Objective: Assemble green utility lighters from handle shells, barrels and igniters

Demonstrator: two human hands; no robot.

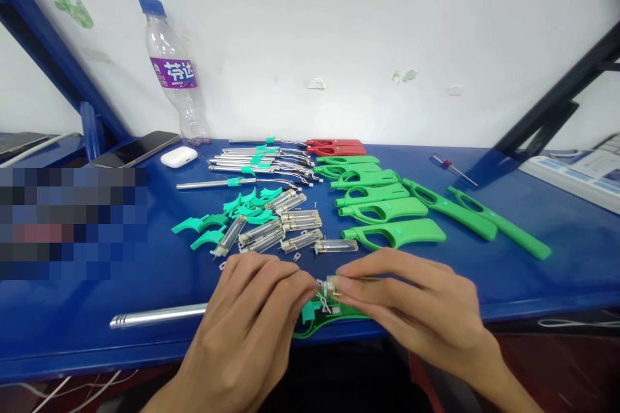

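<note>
My right hand (421, 310) pinches a clear lighter fuel tank (333, 285) just above an opened green lighter shell (334, 319). My left hand (256, 319) has its fingers curled together at the tank's valve end; what they grip, if anything, is hidden. A teal trigger (309, 313) and thin white wires (324, 302) show in the shell between the hands. From under the left hand a silver lighter tube (159, 315) sticks out to the left. Beyond my hands lie several loose clear fuel tanks (301, 219) and a pile of teal triggers (249, 206).
Green lighter shells (411, 232) lie at centre right, with red shells (339, 147) behind. Silver tubes with wires (217, 185) line the back. A screwdriver (453, 169) lies right. Back left hold a leaning bottle (167, 39), white earbud case (179, 156) and phone (138, 148).
</note>
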